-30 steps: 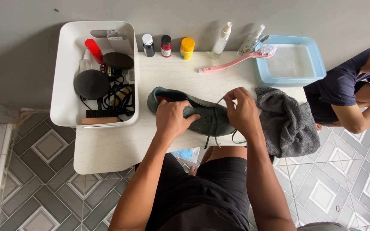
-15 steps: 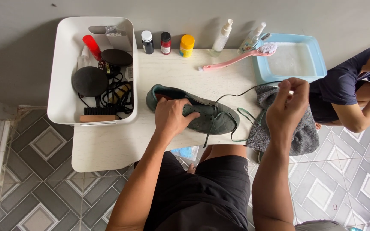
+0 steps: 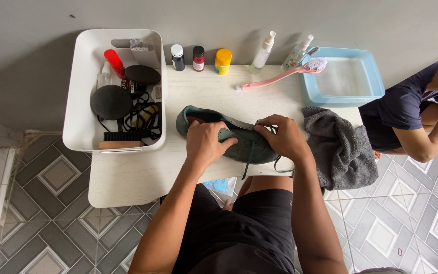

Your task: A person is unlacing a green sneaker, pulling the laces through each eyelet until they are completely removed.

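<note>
Our left hand (image 3: 206,143) lies palm down over the middle of the dark green shoe (image 3: 229,139), fingers curled and pressing on its upper to hold it in place. Our right hand (image 3: 281,138) is at the shoe's lacing, fingers bent and pinched together there; we cannot tell for sure whether they grip the dark lace (image 3: 249,155) itself or just the eyelet edge. A loose length of that lace hangs off the near side of the shoe and past the table edge.

The shoe rests on its side on the pale table (image 3: 133,177), heel opening toward the left, toe under our right hand. Just right of the shoe, touching our right wrist area, sits a crumpled grey towel (image 3: 340,149) that droops over the table's corner. Behind the shoe, a pink long-handled brush (image 3: 280,77) lies slanted, its bristle head resting on the rim of a light blue basin (image 3: 376,83) holding sudsy water. Also behind the shoe, along the wall, stand a black-bodied bottle (image 3: 177,57), a dark bottle with red label (image 3: 198,58), a yellow jar (image 3: 223,61) and two clear spray bottles (image 3: 263,50). To the left of the shoe sits a white tub (image 3: 77,122) holding round black brushes, a red-capped bottle and tangled black laces. Far to the right of the shoe, beyond the basin, another person (image 3: 411,111) in a dark shirt crouches on the tiled floor.
</note>
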